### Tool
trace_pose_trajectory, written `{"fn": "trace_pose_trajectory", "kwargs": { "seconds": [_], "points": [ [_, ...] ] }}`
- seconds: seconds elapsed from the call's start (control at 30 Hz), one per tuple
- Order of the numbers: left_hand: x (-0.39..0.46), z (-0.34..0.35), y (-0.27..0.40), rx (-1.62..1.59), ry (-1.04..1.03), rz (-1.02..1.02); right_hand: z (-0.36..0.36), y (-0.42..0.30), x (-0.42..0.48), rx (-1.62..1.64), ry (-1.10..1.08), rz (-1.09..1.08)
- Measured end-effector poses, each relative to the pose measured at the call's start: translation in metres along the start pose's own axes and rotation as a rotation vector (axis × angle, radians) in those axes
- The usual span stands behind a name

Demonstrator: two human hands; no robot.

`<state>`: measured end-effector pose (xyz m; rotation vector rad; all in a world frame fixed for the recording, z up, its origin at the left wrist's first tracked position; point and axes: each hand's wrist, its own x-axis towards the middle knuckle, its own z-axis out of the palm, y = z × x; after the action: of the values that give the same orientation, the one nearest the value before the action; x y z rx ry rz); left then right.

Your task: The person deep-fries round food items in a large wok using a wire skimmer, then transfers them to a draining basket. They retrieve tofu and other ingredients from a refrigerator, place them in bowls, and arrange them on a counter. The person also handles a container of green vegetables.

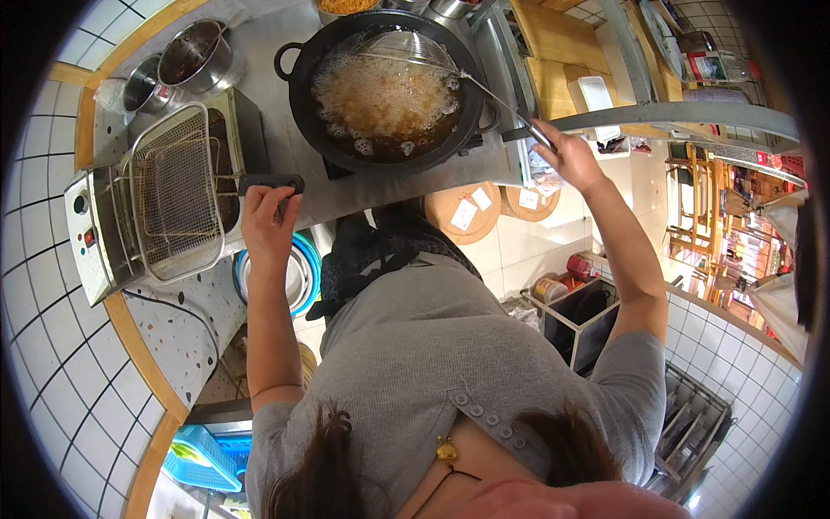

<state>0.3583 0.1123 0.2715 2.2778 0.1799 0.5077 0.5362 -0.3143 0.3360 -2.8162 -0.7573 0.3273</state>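
A black wok [389,159] holds bubbling oil [382,97] with brownish food in it, mostly hidden by foam. My right hand [570,159] grips the handle of a wire skimmer [412,48], whose mesh head lies over the far side of the oil. On the left, my left hand [269,217] has its fingers around the black handle of a wire fry basket [178,207]. That basket, seemingly without food, sits tilted over an electric deep fryer [243,130].
Steel pots [194,58] stand behind the fryer, left of the wok. A pan of orange shreds [347,5] is at the back. A metal rail [681,113] runs close to my right hand. Round wooden boards [463,207] are below the counter's front edge.
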Motion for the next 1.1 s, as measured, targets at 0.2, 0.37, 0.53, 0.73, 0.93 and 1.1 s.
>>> {"fn": "trace_pose_trajectory", "kwargs": {
  "seconds": [0.2,0.37,0.53,0.73,0.93,1.1],
  "points": [
    [-0.001,-0.003,0.002,-0.016,-0.030,-0.050,0.018,-0.016,-0.045,0.527,-0.245,0.349],
    [0.000,-0.001,-0.002,0.006,-0.018,0.008,0.016,-0.049,-0.070,0.922,-0.409,0.527],
    [-0.001,-0.002,-0.002,-0.036,-0.035,-0.046,0.023,-0.082,-0.085,1.196,-0.491,0.533],
    [0.000,-0.002,-0.003,-0.010,-0.023,-0.041,0.049,-0.114,-0.090,1.584,-0.559,0.629],
    [-0.001,0.000,-0.004,-0.026,-0.019,-0.086,0.059,-0.131,-0.081,1.699,-0.497,0.569],
    [-0.001,0.000,-0.005,-0.021,-0.005,-0.059,0.053,-0.126,-0.074,1.520,-0.397,0.477]
  ]
}}
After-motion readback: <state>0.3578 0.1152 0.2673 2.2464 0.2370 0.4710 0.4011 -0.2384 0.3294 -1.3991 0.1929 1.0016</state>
